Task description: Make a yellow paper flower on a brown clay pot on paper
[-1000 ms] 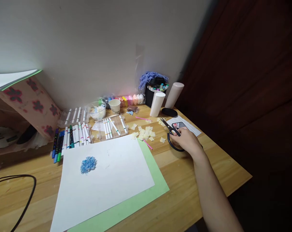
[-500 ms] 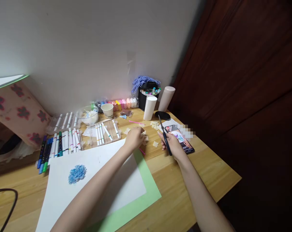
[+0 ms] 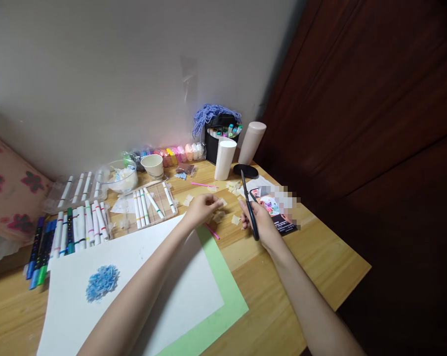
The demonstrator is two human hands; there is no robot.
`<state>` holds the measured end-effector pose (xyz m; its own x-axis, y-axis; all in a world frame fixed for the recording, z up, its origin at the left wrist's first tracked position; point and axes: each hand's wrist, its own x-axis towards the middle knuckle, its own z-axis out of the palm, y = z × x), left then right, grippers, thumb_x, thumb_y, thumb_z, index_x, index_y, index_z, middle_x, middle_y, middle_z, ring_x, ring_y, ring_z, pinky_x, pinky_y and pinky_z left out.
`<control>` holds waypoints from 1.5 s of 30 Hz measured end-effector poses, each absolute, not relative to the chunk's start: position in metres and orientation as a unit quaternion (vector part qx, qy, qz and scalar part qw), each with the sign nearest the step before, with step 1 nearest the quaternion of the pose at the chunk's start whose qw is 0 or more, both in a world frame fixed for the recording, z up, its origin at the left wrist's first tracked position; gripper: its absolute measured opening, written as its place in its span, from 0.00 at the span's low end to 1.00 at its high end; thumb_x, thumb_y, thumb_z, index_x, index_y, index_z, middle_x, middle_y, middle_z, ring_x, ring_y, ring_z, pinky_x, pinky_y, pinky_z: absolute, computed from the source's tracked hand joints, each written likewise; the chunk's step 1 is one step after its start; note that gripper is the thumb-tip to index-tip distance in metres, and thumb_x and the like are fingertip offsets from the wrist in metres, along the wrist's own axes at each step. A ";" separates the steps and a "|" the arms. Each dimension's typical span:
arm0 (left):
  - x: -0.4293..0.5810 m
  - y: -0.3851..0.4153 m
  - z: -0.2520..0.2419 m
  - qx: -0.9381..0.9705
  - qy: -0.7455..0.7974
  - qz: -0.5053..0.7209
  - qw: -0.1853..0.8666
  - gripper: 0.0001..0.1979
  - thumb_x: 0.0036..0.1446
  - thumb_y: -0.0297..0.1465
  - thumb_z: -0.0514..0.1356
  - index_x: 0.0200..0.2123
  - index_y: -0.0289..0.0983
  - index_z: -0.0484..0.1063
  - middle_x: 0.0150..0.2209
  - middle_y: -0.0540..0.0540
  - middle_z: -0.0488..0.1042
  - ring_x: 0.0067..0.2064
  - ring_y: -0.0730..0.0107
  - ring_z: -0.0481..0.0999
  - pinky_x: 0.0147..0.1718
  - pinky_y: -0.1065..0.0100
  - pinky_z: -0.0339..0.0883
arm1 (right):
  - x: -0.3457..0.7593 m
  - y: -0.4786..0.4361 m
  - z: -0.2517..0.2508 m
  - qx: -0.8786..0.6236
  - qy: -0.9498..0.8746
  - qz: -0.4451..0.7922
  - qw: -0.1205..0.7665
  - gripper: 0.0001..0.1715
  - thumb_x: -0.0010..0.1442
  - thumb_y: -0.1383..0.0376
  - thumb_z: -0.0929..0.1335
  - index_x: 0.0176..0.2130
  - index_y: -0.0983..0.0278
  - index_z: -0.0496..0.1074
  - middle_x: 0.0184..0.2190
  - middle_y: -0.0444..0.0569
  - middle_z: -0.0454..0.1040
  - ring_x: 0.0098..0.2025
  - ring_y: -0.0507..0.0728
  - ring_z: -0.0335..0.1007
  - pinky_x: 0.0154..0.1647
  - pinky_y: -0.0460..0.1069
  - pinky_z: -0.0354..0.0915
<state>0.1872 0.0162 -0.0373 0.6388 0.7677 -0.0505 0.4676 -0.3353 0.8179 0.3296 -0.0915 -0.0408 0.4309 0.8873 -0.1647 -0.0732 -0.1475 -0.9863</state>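
My right hand (image 3: 259,221) grips black scissors (image 3: 249,207) by the handles, with the blades pointing away toward the wall. My left hand (image 3: 201,208) is closed, thumb and fingers pinched together low over small beige paper scraps (image 3: 235,219); whether a scrap is between the fingertips is too small to tell. Below my left forearm lies a white sheet (image 3: 67,282) on green paper (image 3: 228,291). A blue clump of tiny shreds (image 3: 102,283) sits on the white sheet. Beside my right hand a phone (image 3: 285,225) shows a colourful picture.
Markers (image 3: 84,227) lie in rows at the left, near a clear tray of pens (image 3: 149,205). Farther back stand a glass bowl (image 3: 121,179), a paper cup (image 3: 152,166), a white cylinder (image 3: 225,160), a pinkish bottle (image 3: 252,143) and a black marker holder (image 3: 211,147). A pink stick (image 3: 204,185) lies nearby.
The view has shifted, so most of the desk's things sit further left. My left hand has turned slightly, its pinched fingers now showing over the scraps. The scissors remain in my right hand.
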 end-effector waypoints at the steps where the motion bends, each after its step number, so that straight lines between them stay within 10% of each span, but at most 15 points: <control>1: 0.186 0.016 -0.033 0.775 0.383 0.193 0.464 0.17 0.53 0.43 0.57 0.30 0.33 0.72 0.28 0.47 0.75 0.28 0.72 0.70 0.28 0.72 0.60 | 0.327 -0.092 -0.040 -0.612 -0.317 0.444 0.573 0.29 0.44 0.41 0.69 0.25 0.63 0.62 0.16 0.38 0.64 0.15 0.47 0.61 0.17 0.43 0.64; 8: 0.164 0.020 0.004 0.701 0.355 0.241 0.570 0.21 0.44 0.47 0.64 0.23 0.33 0.69 0.23 0.51 0.69 0.25 0.78 0.63 0.26 0.74 0.54 | 0.308 -0.100 -0.027 -0.516 -0.313 0.613 0.510 0.39 0.42 0.31 0.61 0.27 0.64 0.65 0.18 0.42 0.66 0.19 0.51 0.66 0.25 0.49 0.69; 18: 0.164 0.007 0.006 0.779 0.243 0.107 0.568 0.21 0.47 0.48 0.61 0.25 0.34 0.68 0.22 0.53 0.64 0.25 0.77 0.61 0.23 0.74 0.53 | 0.310 -0.093 -0.041 -0.534 -0.328 0.454 0.633 0.18 0.43 0.57 0.75 0.29 0.64 0.68 0.25 0.42 0.71 0.25 0.50 0.68 0.29 0.46 0.67; 45: 0.168 0.004 -0.005 0.677 0.267 0.142 0.671 0.18 0.47 0.42 0.63 0.31 0.32 0.73 0.28 0.47 0.74 0.29 0.75 0.69 0.30 0.71 0.61 | 0.310 -0.094 -0.033 -0.542 -0.322 0.385 0.674 0.16 0.44 0.61 0.74 0.29 0.64 0.65 0.24 0.40 0.66 0.22 0.47 0.63 0.26 0.46 0.66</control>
<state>0.1683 0.0036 -0.0052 0.8173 0.5517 -0.1661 0.1706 0.0436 0.9844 0.3105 -0.0937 -0.0327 0.4964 0.8680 0.0162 -0.1704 0.1157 -0.9786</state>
